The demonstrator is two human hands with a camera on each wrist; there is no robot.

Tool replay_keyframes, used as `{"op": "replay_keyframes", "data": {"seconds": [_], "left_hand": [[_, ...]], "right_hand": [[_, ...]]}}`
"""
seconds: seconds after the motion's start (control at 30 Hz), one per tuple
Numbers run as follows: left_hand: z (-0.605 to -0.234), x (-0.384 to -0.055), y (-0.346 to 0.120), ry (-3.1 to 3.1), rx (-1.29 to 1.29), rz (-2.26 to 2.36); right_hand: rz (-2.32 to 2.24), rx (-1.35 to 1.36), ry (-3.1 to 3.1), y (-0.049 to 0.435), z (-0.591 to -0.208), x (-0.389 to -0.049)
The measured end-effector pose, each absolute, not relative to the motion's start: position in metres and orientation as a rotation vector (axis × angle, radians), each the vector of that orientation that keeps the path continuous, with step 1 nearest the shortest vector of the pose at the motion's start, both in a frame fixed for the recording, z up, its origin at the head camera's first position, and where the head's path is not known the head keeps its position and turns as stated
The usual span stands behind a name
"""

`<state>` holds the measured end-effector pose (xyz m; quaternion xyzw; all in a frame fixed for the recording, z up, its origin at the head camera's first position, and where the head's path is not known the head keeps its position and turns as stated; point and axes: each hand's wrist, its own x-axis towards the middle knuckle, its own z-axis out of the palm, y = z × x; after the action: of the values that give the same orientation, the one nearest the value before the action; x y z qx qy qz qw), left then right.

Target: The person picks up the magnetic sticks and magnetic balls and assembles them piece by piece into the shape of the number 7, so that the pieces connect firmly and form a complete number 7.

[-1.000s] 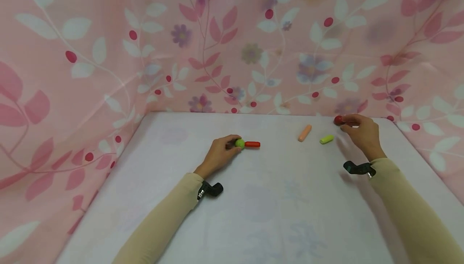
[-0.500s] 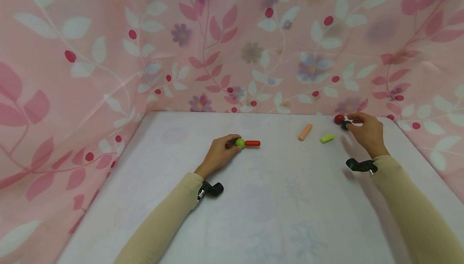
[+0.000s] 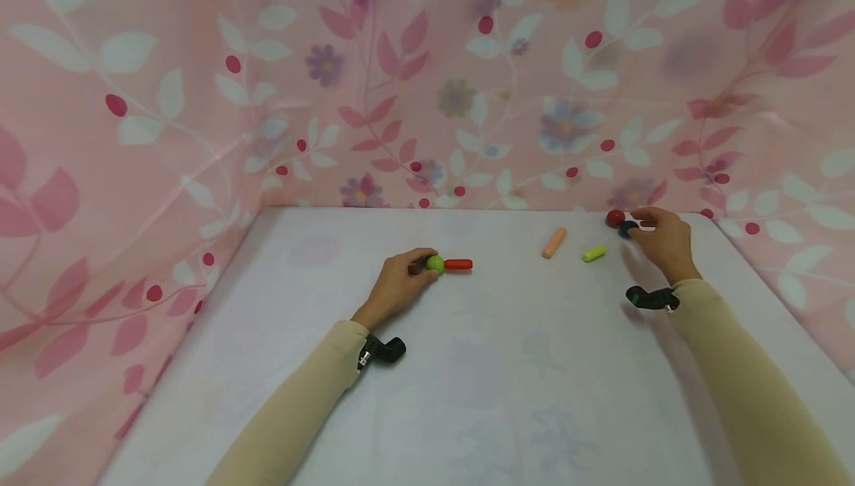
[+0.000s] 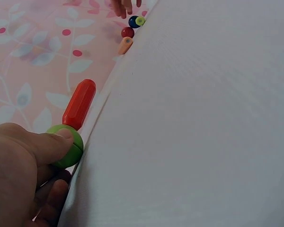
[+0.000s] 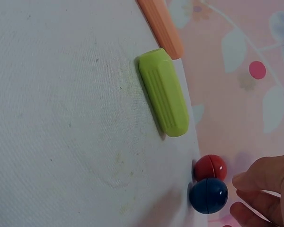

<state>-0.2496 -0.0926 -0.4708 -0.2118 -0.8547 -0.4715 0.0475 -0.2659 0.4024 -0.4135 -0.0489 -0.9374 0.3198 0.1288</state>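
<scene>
My left hand (image 3: 395, 282) pinches a green ball (image 3: 436, 263) between thumb and fingers. A red faceted handle (image 3: 458, 264) extends from the ball to the right, like a small maraca; in the left wrist view the red handle (image 4: 79, 104) meets the green ball (image 4: 72, 147). At the far right, my right hand (image 3: 668, 241) is beside a dark blue ball (image 3: 628, 229), fingers bent loosely. The right wrist view has a small gap between its fingertips (image 5: 239, 179) and the blue ball (image 5: 208, 195). Right behind the blue ball sits a red ball (image 3: 615, 218), very close to it.
A yellow-green ribbed handle (image 3: 594, 254) and an orange handle (image 3: 554, 243) lie on the white-covered table (image 3: 467, 397), left of the balls. Behind the table's back edge hangs a pink floral cloth (image 3: 414, 85). Each wrist wears a black camera mount.
My right hand has drawn slightly away from the red ball, and the blue ball, hidden earlier, now shows beside it. The left hand keeps its hold. The head view has shifted a little.
</scene>
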Motion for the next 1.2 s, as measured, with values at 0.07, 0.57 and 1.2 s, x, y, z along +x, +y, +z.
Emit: {"op": "replay_keyframes", "data": {"seconds": [0.07, 0.57, 1.2], "left_hand": [[-0.47, -0.249, -0.093, -2.602, -0.655, -1.441], [-0.468, -0.247, -0.091, -2.634, -0.637, -1.442], [-0.47, -0.25, -0.093, -2.612, -0.634, -1.433]], "right_hand": [[0.907, -0.137, -2.724, 0.402, -0.415, -0.267], [0.915, -0.158, -2.789, 0.409, -0.425, -0.27], [0.963, -0.208, -2.832, 0.411, -0.428, -0.273]]}}
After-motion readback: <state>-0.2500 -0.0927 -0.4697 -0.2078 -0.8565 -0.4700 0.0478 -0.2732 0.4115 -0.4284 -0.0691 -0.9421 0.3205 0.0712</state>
